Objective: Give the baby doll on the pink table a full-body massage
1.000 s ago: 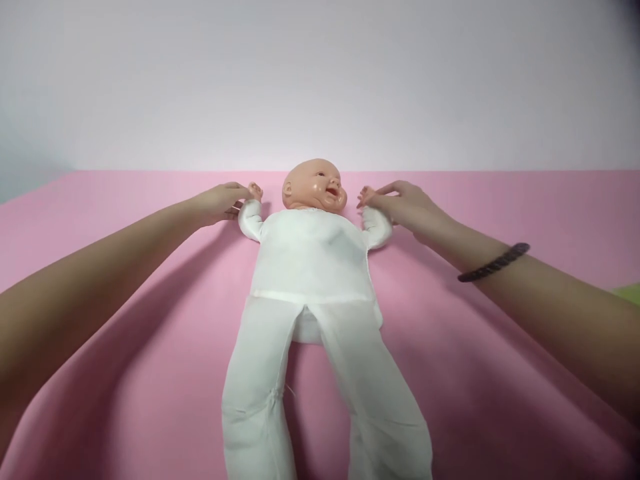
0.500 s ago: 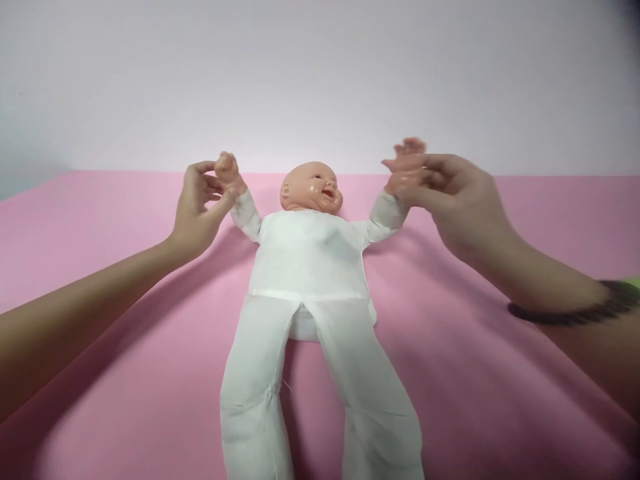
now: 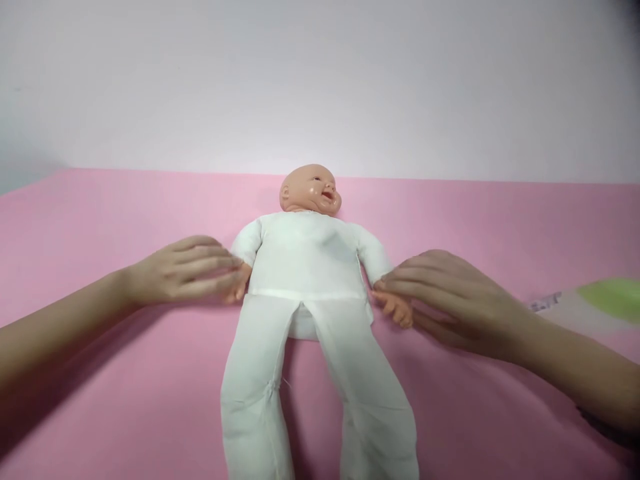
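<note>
Pink surface (image 3: 470,413): doll (image 3: 310,260) on back, ctr; cloth body prob. soft, light; head (image 3: 306,189) at 12, prob. hard, slick. L hand (image 3: 183,270) at 9, R hand (image 3: 453,300) at 3: fingers extended over doll's wrists (image 3: 379,286) (best hold), can't tell if gripping.

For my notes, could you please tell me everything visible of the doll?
The doll has a bald, glossy head and small hands, plastic-looking; the head faces the picture's right, mouth open. Body, sleeves and legs look like white cloth. It lies on its back on a pink surface, arms down by its sides, legs apart, feet out of frame. The left hand and right hand have fingers over its wrists; the grip is unclear.
</note>
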Action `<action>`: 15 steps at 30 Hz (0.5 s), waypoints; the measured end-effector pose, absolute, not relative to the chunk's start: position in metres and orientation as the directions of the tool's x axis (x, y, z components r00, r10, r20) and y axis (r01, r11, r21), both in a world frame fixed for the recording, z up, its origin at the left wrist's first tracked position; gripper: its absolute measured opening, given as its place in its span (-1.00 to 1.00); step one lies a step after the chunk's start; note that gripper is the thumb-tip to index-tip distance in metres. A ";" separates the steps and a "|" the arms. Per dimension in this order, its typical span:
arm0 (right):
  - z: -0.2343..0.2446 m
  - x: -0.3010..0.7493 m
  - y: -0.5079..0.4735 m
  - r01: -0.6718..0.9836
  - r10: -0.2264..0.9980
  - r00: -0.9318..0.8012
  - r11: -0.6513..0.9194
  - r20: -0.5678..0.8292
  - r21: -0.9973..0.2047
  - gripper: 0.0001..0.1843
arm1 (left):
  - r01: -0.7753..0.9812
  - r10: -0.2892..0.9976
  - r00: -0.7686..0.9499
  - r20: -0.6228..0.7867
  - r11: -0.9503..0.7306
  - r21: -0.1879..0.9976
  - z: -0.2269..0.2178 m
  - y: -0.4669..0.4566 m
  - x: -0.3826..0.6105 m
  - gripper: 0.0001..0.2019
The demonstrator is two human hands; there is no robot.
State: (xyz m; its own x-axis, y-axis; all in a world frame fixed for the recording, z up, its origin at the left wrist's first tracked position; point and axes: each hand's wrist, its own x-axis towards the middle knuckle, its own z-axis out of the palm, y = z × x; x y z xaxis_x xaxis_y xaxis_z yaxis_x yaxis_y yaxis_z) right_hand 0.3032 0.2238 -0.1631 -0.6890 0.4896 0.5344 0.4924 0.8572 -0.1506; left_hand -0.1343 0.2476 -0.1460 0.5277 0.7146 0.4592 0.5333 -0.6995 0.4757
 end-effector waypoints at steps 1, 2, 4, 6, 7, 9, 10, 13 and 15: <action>-0.159 0.298 0.225 0.498 0.472 -0.635 0.855 0.611 -0.144 -0.58 | 0.546 0.687 0.442 0.576 -0.716 0.435 -0.148 0.249 -0.130 -0.68; -0.153 0.291 0.228 0.514 0.477 -0.547 0.840 0.688 -0.173 -0.55 | 0.558 0.638 0.324 0.699 -0.725 0.403 -0.150 0.252 -0.124 -0.67; -0.142 0.275 0.237 0.538 0.545 -0.305 0.775 0.781 -0.332 -0.52 | 0.562 0.559 0.064 0.827 -0.705 0.433 -0.150 0.263 -0.109 -0.66; -0.133 0.259 0.255 0.474 0.676 -0.092 0.675 0.731 -0.565 -0.54 | 0.515 0.610 -0.101 0.786 -0.643 0.566 -0.146 0.279 -0.092 -0.70; -0.130 0.252 0.266 0.436 0.746 -0.013 0.604 0.666 -0.668 -0.61 | 0.487 0.678 -0.155 0.718 -0.580 0.653 -0.143 0.289 -0.085 -0.74; -0.128 0.243 0.292 0.369 0.874 0.116 0.404 0.473 -0.837 -0.72 | 0.443 0.814 -0.227 0.535 -0.403 0.801 -0.137 0.312 -0.078 -0.76; -0.129 0.241 0.305 0.361 0.917 0.153 0.296 0.369 -0.885 -0.75 | 0.434 0.876 -0.240 0.418 -0.288 0.854 -0.135 0.324 -0.077 -0.76; -0.139 0.244 0.342 0.404 0.980 0.181 -0.004 0.076 -0.915 -0.79 | 0.452 0.974 -0.217 0.071 0.036 0.891 -0.133 0.358 -0.082 -0.80; -0.146 0.248 0.357 0.406 0.982 0.189 -0.082 -0.004 -0.910 -0.81 | 0.486 0.977 -0.199 -0.075 0.165 0.858 -0.135 0.374 -0.088 -0.81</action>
State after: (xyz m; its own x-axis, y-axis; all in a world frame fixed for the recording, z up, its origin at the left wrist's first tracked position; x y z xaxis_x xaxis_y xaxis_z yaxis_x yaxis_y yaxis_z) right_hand 0.2476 0.3570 -0.1463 0.1892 0.9819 -0.0040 0.4058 -0.0819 -0.9103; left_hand -0.0875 0.3740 -0.1353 -0.1991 0.9771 -0.0751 0.4862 0.1650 0.8582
